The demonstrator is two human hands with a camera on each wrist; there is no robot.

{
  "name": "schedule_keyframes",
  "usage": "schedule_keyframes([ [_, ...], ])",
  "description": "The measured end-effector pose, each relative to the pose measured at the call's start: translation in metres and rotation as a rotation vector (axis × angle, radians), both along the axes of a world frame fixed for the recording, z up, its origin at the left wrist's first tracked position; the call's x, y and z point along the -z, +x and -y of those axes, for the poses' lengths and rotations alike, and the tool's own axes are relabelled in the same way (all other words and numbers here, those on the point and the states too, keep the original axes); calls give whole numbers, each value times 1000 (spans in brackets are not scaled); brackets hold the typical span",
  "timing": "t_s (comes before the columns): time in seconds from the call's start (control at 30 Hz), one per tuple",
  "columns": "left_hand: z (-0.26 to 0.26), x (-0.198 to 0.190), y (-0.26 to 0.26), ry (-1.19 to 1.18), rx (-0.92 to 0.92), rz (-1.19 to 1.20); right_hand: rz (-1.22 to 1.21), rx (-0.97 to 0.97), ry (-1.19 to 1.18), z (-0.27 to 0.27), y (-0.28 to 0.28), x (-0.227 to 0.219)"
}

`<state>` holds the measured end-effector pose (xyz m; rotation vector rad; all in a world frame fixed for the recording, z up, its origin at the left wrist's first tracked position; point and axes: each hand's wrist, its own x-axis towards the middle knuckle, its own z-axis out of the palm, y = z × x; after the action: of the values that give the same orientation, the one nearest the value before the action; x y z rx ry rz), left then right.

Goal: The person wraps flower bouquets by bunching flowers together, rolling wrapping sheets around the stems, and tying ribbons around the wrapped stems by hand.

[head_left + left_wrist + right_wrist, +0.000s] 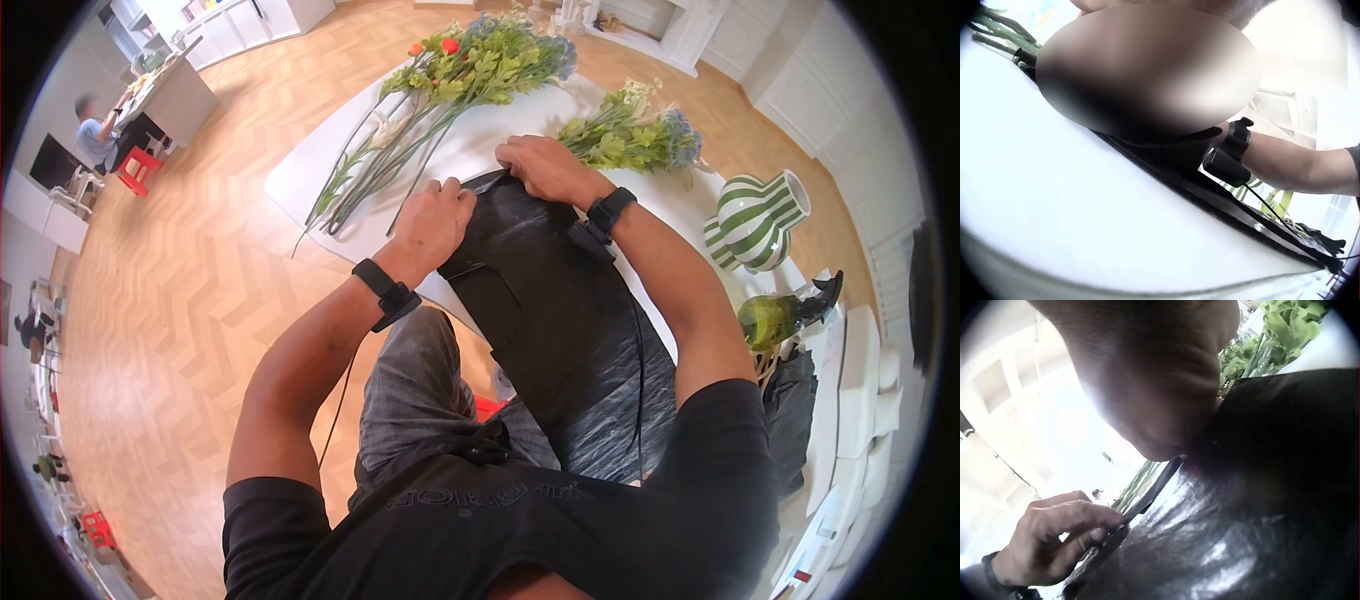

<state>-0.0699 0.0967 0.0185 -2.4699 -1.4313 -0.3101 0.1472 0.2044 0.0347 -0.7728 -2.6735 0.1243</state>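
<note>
A white bench [322,145] is partly covered by a glossy black sheet [560,290], which is stretched toward the person's lap. Beyond the sheet, a long flower bunch [470,75] is laid near a shorter bunch [635,135]. At the right, a green-and-white striped vase [752,222] is seen near a green bottle [768,322]. The sheet's far edge is pinched by the left hand [435,222] and right hand [545,168].

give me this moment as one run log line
left hand: pinching black sheet edge | right hand: gripping same edge | flowers: on table | striped vase: right side
</note>
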Motion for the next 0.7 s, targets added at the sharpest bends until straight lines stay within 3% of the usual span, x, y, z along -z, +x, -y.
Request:
schedule_keyframes([
  [0.43,-14,-15,1,-136,27,-68,97,-7,16,-4,-3,-4],
  [0.6,-38,-21,2,-105,-2,91,137,-4,20,-1,-4,-7],
  [0.7,-44,-24,6,-197,-25,11,119,-2,30,-2,-2,-4],
])
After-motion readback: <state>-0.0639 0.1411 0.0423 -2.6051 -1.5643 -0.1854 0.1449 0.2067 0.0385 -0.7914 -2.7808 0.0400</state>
